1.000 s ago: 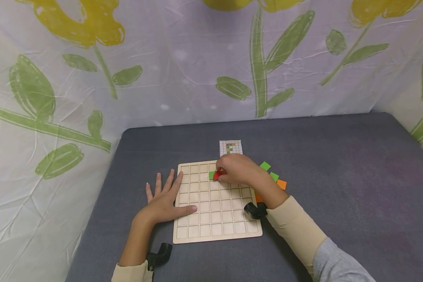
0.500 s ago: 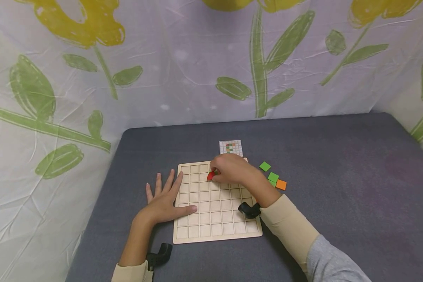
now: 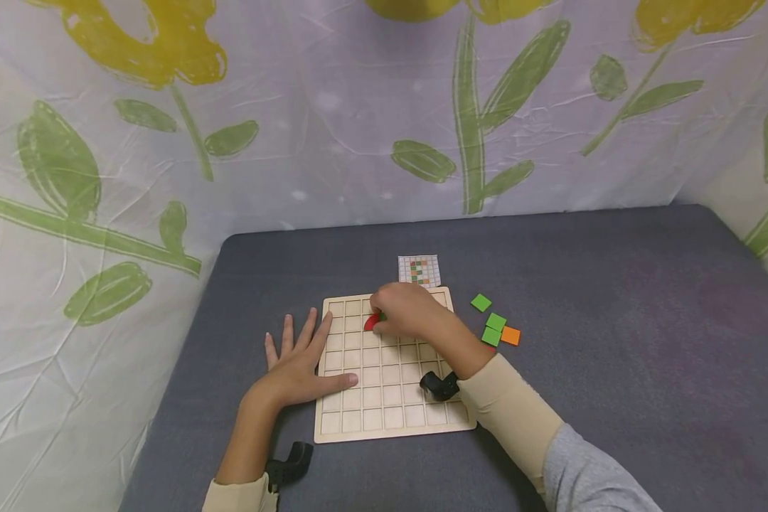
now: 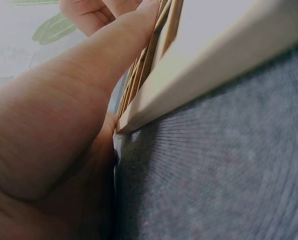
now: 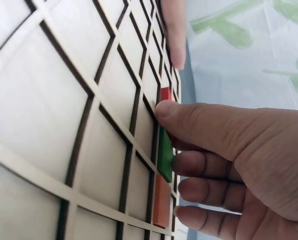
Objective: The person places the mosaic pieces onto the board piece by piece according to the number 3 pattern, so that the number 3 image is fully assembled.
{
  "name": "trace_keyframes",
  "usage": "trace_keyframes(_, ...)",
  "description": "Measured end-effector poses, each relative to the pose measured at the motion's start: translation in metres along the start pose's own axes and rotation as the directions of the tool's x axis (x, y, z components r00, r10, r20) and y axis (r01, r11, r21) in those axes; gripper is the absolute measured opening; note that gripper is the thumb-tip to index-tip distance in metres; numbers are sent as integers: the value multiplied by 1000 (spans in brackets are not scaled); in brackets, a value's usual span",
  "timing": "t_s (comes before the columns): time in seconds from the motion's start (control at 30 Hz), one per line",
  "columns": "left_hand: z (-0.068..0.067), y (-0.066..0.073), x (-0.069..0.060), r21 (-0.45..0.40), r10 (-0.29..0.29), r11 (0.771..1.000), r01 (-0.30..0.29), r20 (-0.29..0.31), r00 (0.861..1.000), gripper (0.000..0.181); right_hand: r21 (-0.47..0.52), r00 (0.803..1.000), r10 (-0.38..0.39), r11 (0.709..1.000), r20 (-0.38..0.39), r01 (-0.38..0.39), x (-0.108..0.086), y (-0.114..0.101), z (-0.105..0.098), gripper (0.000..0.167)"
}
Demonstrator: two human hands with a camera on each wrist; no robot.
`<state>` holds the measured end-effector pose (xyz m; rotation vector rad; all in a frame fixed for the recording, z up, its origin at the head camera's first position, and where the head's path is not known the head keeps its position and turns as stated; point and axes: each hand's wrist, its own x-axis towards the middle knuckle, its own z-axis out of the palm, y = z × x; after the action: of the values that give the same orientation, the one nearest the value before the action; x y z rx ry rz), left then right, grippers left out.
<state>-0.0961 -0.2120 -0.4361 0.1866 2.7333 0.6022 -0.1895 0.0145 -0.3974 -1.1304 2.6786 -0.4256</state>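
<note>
Steadiness, we judge, explains the left hand (image 3: 294, 377) splayed, gripping nothing, partly over the pale square wooden grid board (image 3: 393, 395) on the grey bench (image 3: 614, 320), while the right hand (image 3: 404, 309) pinches a thin red round-edged tile (image 3: 370, 323) towards its far side.

This looks like a screened-off tabletop space: flower-printed sheeting (image 3: 333, 142) surrounds a dark table (image 3: 614, 320).

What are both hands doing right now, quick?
Left hand: open, fingers spread, thumb on the wooden board.
Right hand: closed, pinching a red piece between thumb and finger.
</note>
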Motion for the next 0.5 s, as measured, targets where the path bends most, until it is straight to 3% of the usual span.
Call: trace_keyframes(0.5,1,1,-1,9,1,1000,-1,-3,1000,119,1,999,28,1000,-26,-28,3,0,2,15)
